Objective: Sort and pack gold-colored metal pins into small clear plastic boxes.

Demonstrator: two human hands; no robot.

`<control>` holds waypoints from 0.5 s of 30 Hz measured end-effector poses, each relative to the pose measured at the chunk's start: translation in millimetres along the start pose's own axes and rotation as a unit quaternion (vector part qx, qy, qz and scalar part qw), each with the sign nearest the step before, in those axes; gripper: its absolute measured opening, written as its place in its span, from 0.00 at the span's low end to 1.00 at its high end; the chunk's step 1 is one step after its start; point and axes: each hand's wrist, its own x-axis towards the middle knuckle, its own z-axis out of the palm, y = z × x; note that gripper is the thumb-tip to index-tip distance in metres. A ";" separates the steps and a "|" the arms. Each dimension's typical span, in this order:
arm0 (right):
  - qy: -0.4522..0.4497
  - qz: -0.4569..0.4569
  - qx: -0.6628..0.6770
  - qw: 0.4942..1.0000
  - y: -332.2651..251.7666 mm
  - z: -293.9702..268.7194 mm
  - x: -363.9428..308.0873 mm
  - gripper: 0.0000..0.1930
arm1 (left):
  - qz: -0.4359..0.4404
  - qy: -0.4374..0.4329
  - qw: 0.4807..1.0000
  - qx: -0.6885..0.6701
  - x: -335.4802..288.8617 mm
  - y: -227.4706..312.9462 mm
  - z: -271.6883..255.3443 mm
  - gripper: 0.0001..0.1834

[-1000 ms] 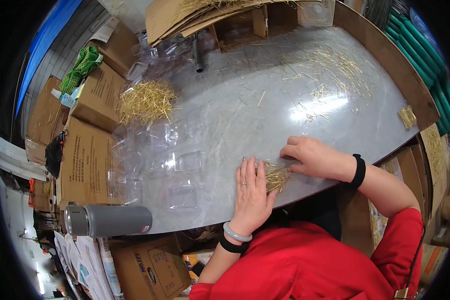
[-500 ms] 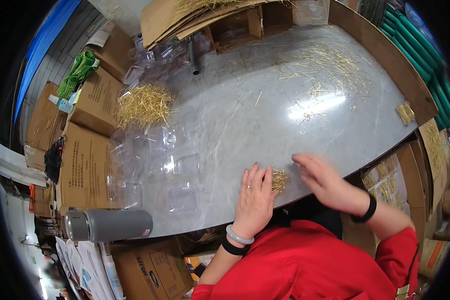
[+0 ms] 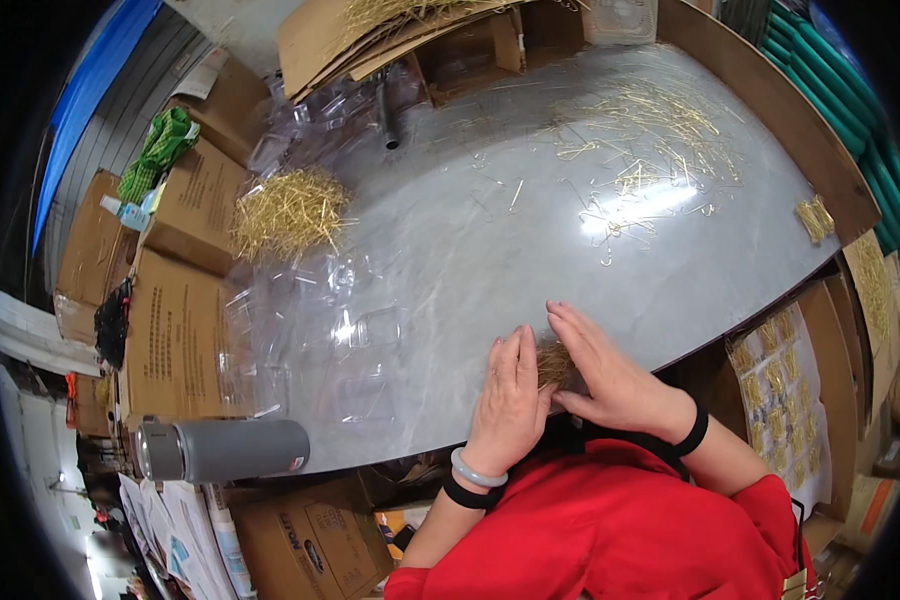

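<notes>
A small bundle of thin gold wire hooks [image 3: 553, 366] lies on the grey table near its front edge, between my two hands. Along its left side lies my left hand [image 3: 508, 402], fingers stretched out flat, with a pale bangle and a black band at the wrist. My right hand [image 3: 620, 378] stands along the bundle's right side, fingers straight, fingertips toward the far side. Both palms face the bundle, which they partly hide. Neither hand has its fingers wrapped round anything.
Loose gold hooks [image 3: 660, 135] are scattered at the far right, and a gold heap [image 3: 290, 213] sits at the left. Clear plastic trays [image 3: 368, 398], a grey bottle [image 3: 235, 449] and cardboard boxes [image 3: 175, 335] line the left side. An open box with bundles [image 3: 778, 385] stands lower right.
My right hand has moved left, from apart from the bundle to against its right side. My left hand has stayed almost in place. More of the box at lower right shows.
</notes>
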 end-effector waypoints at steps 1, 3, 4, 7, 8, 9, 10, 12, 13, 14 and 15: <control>-0.030 -0.008 -0.030 0.999 1.5 -3.4 3.1 0.45 | -0.005 0.003 1.000 0.002 -1.1 -0.8 -1.5 0.43; -0.050 -0.027 -0.066 0.996 4.1 -7.8 8.9 0.44 | -0.001 -0.009 0.996 -0.087 -0.1 -3.6 -6.3 0.48; -0.066 -0.041 -0.104 0.992 4.6 -8.4 10.1 0.43 | -0.002 -0.008 0.996 -0.085 -0.1 -4.8 -8.6 0.48; -0.060 -0.040 -0.132 0.989 7.8 -0.5 5.9 0.35 | -0.005 -0.020 0.991 -0.132 -0.4 -7.9 -12.5 0.49; -0.059 -0.041 -0.131 0.989 6.3 -0.1 4.9 0.35 | -0.012 -0.022 0.991 -0.133 -0.9 -8.6 -12.7 0.49; -0.068 -0.024 -0.136 0.988 3.7 0.1 4.8 0.32 | -0.021 -0.020 0.991 -0.133 -2.5 -9.1 -13.3 0.50; -0.078 -0.007 -0.141 0.987 2.0 1.4 5.0 0.30 | -0.024 -0.017 0.991 -0.130 -3.3 -9.5 -12.7 0.50; -0.048 -0.039 -0.164 0.985 -0.4 6.7 6.4 0.29 | -0.031 -0.036 0.989 -0.137 -2.9 -8.6 -9.1 0.50; -0.016 -0.066 -0.188 0.980 -1.4 8.8 6.7 0.28 | -0.033 -0.036 0.990 -0.136 -1.1 -6.3 -9.0 0.50; -0.017 -0.067 -0.187 0.980 -0.8 10.4 5.7 0.28 | -0.023 -0.025 0.985 -0.171 1.4 -3.2 -10.1 0.50; -0.019 -0.061 -0.200 0.978 1.3 11.6 3.8 0.26 | -0.014 -0.014 0.978 -0.206 2.6 -1.9 -10.7 0.50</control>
